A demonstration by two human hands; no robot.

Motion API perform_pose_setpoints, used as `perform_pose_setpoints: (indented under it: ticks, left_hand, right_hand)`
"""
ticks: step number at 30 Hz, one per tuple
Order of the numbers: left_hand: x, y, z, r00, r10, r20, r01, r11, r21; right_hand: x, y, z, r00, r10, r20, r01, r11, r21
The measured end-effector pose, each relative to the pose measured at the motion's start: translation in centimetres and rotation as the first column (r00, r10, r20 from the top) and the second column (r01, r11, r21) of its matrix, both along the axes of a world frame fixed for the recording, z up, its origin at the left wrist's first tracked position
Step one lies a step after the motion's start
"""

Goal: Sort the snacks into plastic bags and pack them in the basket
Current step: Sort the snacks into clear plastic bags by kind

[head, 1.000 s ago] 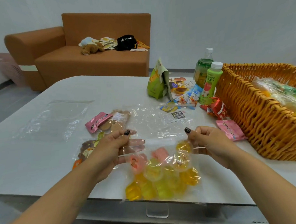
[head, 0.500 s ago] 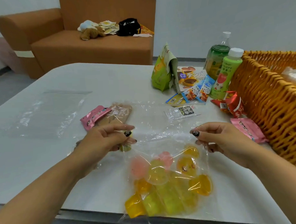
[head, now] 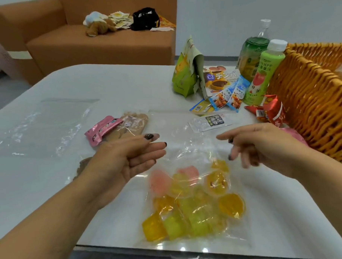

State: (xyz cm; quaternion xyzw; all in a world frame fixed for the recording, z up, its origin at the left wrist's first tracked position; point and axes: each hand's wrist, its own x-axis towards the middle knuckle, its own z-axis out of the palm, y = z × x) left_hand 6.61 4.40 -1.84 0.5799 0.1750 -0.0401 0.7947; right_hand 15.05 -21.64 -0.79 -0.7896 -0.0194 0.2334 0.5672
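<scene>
At the far left of the worktop [head: 52,191] an empty clear plastic bag [head: 42,124] lies flat, not used yet. A little to the right of it, a pink snack packet [head: 102,129] and a brown packet [head: 131,125] lie close together, and they seem to be under or inside another clear bag.

The left hand [head: 126,160] hovers just above the worktop, with the palm turned inward and the fingers almost straight. It holds nothing. A moment ago this hand was pinching the top edge of the jelly bag [head: 192,202]; now it has let go and moved a little away from it.

The jelly bag lies flat near the front edge of the worktop, between the two hands and below them. It is full of yellow, orange, green and pink jelly cups. Whether its mouth is sealed cannot be told from this view.

The right hand [head: 260,145] has also released the bag. Its fingers are loosely spread and a little blurred, and it grips nothing.

Behind the hands more loose snacks wait: a small clear sachet [head: 210,123], blue sachets [head: 229,96], a green pouch [head: 185,74], two bottles [head: 265,71] and a red packet [head: 268,110]. At the far right stands the wicker basket [head: 310,97].

Since both hands are free, the jelly group seems finished. Probably the bag goes into the basket next, or the remaining snacks get sorted.
</scene>
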Motion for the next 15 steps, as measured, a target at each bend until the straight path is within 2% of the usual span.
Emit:
perform_pose_setpoints:
  ticks: [2,5,9,15]
  left_hand:
    - [-0.1,-0.2,0.5,0.998,0.046,-0.051,-0.05,0.994,-0.1]
    - [0.0,-0.4,0.7,0.983,0.125,-0.134,-0.151,0.967,-0.204]
    - [0.2,-0.8,0.5,0.965,0.171,-0.199,-0.201,0.969,-0.144]
    - [0.0,-0.2,0.3,0.969,0.123,-0.214,-0.17,0.96,-0.222]
  right_hand:
    - [-0.1,0.4,0.5,0.986,-0.029,-0.166,0.053,0.988,0.143]
    - [-0.2,0.6,0.8,0.944,-0.104,-0.313,0.184,0.954,0.236]
    - [-0.4,1.0,0.0,0.918,-0.23,-0.322,0.302,0.933,0.197]
    - [-1.4,0.7,-0.4,0.909,-0.195,-0.368,0.326,0.884,0.336]
